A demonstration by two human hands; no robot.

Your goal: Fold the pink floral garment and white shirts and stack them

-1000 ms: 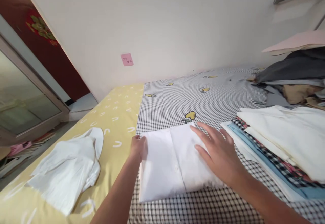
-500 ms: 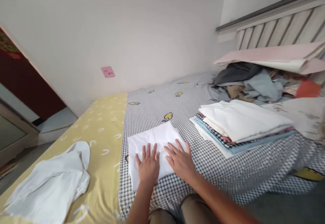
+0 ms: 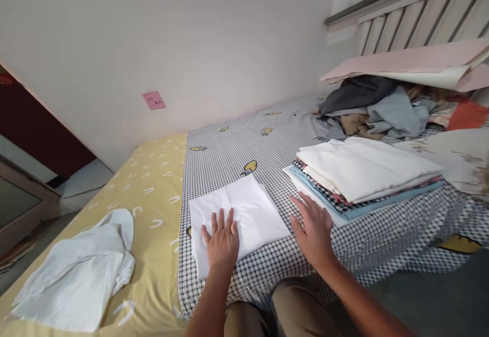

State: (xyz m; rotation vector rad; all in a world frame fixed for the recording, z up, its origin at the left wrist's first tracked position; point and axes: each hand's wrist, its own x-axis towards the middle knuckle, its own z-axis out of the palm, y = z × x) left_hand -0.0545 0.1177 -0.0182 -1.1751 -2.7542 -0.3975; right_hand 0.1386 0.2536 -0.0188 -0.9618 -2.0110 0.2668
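On your left, a rumpled white cloth (image 3: 72, 281) lies on the yellow sheet (image 3: 162, 255). A pink note (image 3: 154, 100) is on the wall (image 3: 229, 47); its dark writing is too small to read. Your left hand (image 3: 222, 243) lies flat, fingers spread, on the folded white cloth (image 3: 257, 212), which sits on the checked sheet (image 3: 225, 161). Your right hand (image 3: 316, 232), fingers apart, is between it and the clothes pile (image 3: 367, 166).

Pink paper note (image 3: 154, 100), one; on the pale wall (image 3: 229, 47), above the far end of the yellow sheet (image 3: 155, 179). Markings: dark, two small groups, one set to the right; too small and blurred to read. Legible text: none.
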